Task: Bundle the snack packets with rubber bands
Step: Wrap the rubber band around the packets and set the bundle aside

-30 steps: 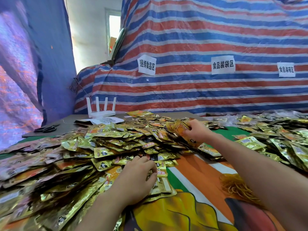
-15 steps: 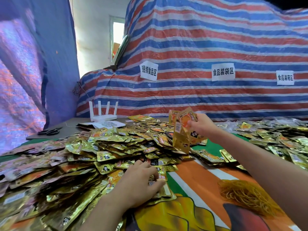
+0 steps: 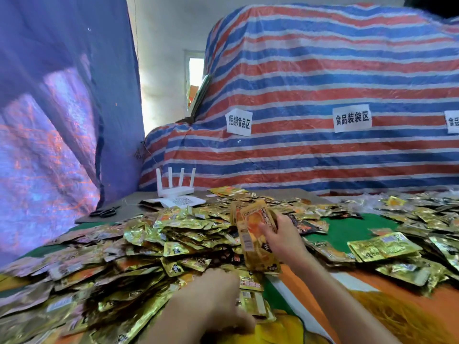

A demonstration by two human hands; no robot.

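— What's lost on your feed?
— My left hand (image 3: pixel 211 301), in front of the router (image 3: pixel 175 188), is blurred; I can't tell its grip. Print on the held packets (image 3: pixel 255 234) is too small. Far right of the router, the edge cuts a paper label (image 3: pixel 452 121).
— The rubber bands (image 3: pixel 397 319)?
— Smeared, cropped.

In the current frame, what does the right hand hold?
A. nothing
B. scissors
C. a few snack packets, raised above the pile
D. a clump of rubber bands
C: the right hand grips a few orange-gold snack packets upright above the pile, while the scissors lie far off to the left and the rubber bands lie loose at lower right.
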